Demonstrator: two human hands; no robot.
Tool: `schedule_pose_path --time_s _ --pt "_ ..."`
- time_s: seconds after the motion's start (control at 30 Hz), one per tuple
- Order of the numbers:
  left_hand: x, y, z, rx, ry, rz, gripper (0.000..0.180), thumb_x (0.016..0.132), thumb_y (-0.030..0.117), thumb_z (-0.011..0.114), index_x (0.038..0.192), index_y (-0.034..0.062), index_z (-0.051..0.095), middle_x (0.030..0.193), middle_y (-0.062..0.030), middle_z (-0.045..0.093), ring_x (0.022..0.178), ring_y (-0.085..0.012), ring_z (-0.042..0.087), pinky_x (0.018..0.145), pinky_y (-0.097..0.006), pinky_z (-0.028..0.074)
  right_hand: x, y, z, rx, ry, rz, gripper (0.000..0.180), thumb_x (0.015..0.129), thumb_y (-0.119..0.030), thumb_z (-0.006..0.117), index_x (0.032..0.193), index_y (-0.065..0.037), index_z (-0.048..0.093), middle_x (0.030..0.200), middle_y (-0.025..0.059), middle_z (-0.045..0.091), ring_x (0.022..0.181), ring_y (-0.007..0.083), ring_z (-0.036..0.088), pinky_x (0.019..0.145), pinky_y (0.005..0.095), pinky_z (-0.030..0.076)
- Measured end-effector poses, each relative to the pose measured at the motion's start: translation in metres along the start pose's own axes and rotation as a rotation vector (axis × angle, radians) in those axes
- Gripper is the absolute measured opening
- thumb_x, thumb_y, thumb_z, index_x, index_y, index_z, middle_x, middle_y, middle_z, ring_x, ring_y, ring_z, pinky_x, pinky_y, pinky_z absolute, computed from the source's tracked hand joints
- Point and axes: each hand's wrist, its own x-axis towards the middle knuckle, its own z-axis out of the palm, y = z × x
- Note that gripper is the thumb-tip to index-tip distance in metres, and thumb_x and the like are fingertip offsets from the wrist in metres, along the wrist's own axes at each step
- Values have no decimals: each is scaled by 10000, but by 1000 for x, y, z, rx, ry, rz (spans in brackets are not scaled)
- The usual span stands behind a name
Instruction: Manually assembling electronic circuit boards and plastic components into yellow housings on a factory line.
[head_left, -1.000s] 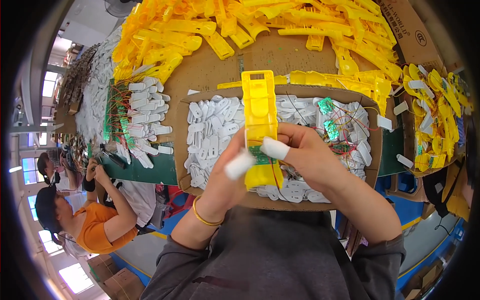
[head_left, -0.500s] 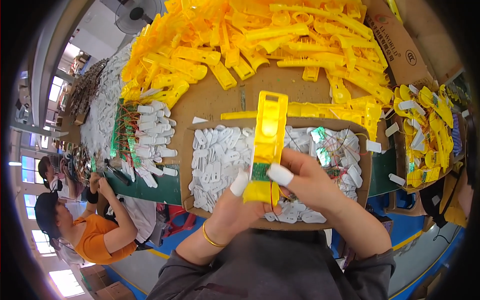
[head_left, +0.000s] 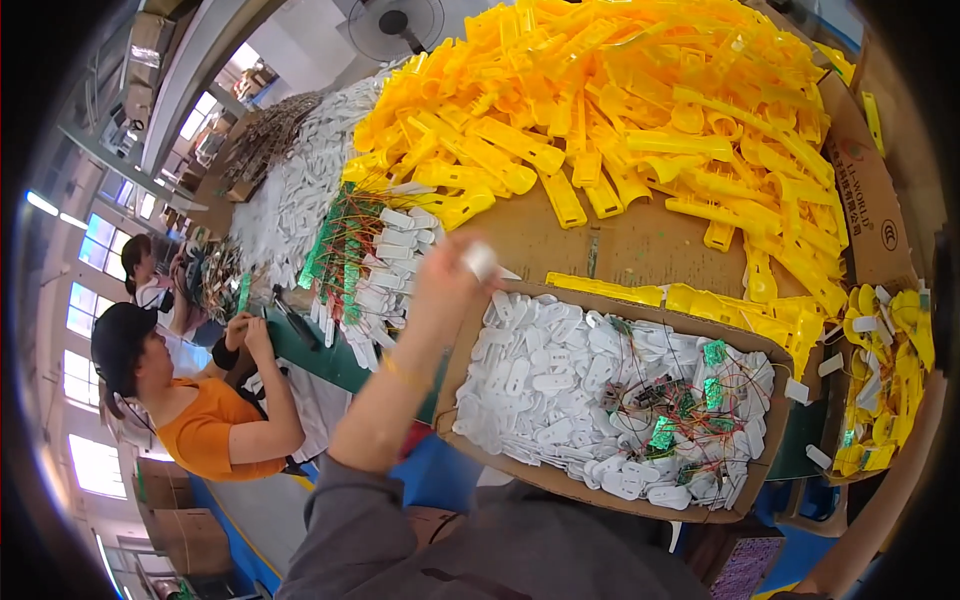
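Note:
My left hand (head_left: 462,272) is over the near-left corner of the workspace's cardboard box (head_left: 450,400), beside a row of white plastic pieces with wires (head_left: 395,245). A white cover sits on its thumb tip. Motion smears its fingers, so whether it holds anything does not show. My right forearm (head_left: 890,500) reaches up along the right rim, past a box of yellow parts with wires (head_left: 880,370); the hand itself is out of sight. Inside the cardboard box lie many white plastic pieces (head_left: 545,370) and several green circuit boards (head_left: 663,433) with red and black wires.
A large heap of yellow plastic shells (head_left: 600,100) covers the far side of the table. Green board strips (head_left: 325,255) lie left, with white parts (head_left: 310,150) heaped behind. A co-worker in orange (head_left: 215,425) sits at the left. A fan (head_left: 395,20) stands at the back.
My hands have parted: the left has moved up and left, the right far to the right. The yellow shell with a circuit board is no longer between them. The view has shifted left.

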Motion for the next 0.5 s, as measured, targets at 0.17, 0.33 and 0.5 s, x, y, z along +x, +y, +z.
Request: schedule_pose_path --time_s 0.17,0.33,0.5 --pt "130 -24 -57 416 127 -144 464 884 471 470 885 13 544 630 -139 614 491 -234 607 428 -309 483 -86 -134 3 839 -404 53 421 771 -107 590 1179 -9 551 1175 150 579 1084 228 554 925 335 416" --pt "160 -32 -40 563 18 -376 574 858 586 440 1108 71 491 725 -150 617 513 -201 599 433 -298 492 -116 -248 30 1002 -816 -421 394 583 61 599 961 -42 643 895 122 652 820 294 635 678 349 514" --pt "133 -23 -33 655 -116 -335 685 822 668 418 1239 127 456 755 -132 616 525 -149 589 489 -254 503 -108 -288 70 907 -659 -606 415 568 74 568 956 -60 633 864 102 623 772 290 615 644 370 506"
